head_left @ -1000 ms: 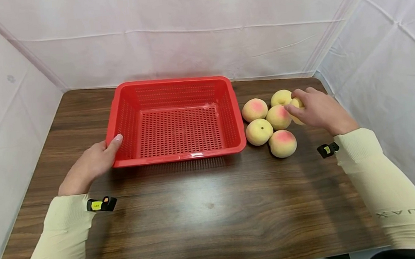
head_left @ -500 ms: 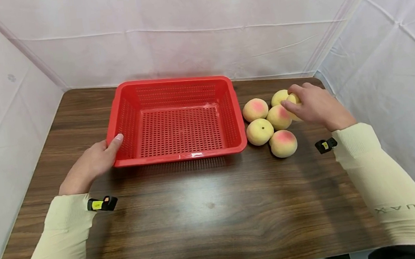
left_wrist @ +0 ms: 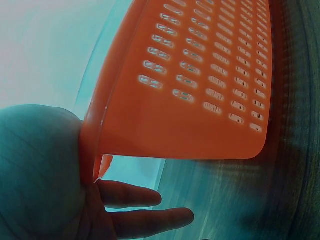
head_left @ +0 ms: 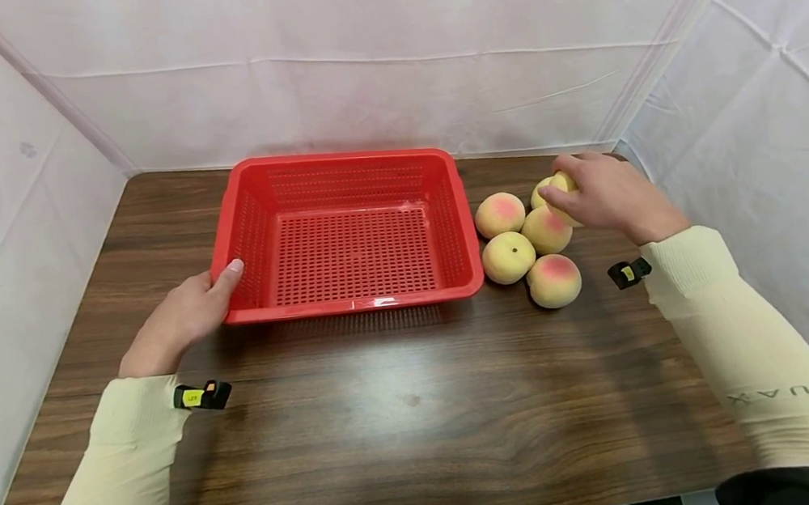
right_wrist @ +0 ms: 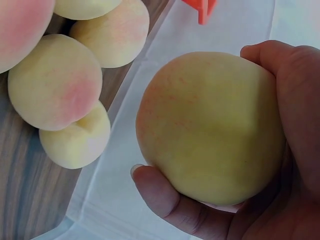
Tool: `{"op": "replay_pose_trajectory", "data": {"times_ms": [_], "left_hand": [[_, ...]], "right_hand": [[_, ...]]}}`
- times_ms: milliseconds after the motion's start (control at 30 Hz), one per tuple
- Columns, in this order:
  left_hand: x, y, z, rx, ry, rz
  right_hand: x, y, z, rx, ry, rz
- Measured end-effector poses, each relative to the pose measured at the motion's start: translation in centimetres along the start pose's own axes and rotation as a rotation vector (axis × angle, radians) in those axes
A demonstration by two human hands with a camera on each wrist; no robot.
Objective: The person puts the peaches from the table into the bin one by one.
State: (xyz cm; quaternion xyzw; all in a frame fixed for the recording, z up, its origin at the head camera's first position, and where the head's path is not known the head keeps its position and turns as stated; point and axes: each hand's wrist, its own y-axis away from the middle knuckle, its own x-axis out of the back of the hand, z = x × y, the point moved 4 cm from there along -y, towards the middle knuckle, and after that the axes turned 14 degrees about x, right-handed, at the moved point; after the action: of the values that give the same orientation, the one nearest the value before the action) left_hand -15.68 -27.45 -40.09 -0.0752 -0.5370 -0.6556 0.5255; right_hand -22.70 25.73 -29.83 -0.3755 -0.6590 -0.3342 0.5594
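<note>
A red plastic basket (head_left: 358,305) with perforated walls and floor stands on the table, nothing inside it. My left hand (head_left: 184,316) grips its left rim, thumb over the top. In the left wrist view, two fingers (left_wrist: 150,222) extend below the basket's outer wall (left_wrist: 135,125). My right hand (head_left: 614,193) holds a yellow peach (right_wrist: 210,125), its fingers and thumb around the fruit, raised above the others. Several more peaches, some blushed pink, lie grouped right of the basket, among them a front peach (head_left: 554,282) and one at the back (head_left: 539,194), partly hidden.
The dark wood-grain table (head_left: 406,423) extends in front of the basket. White sheeting (head_left: 358,70) hangs behind and along both sides. The nearest peach (head_left: 508,258) lies close against the basket's right side.
My right hand has lifted the peach and moved slightly left and up in the head view, over the back of the group. The left hand and the basket stay put.
</note>
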Motion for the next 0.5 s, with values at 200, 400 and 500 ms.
{"op": "replay_pose_trajectory", "data": {"times_ms": [200, 400, 500], "left_hand": [[0.1, 0.0, 0.1, -0.012, -0.014, 0.022], [0.1, -0.1, 0.2, -0.016, -0.024, 0.035], [0.1, 0.0, 0.2, -0.01, -0.025, 0.03]], "right_hand": [[0.2, -0.8, -0.7, 0.006, -0.002, -0.044], [0.3, -1.4, -1.3, 0.02, 0.007, -0.043], [0.3, -1.8, -1.7, 0.027, 0.012, -0.04]]}}
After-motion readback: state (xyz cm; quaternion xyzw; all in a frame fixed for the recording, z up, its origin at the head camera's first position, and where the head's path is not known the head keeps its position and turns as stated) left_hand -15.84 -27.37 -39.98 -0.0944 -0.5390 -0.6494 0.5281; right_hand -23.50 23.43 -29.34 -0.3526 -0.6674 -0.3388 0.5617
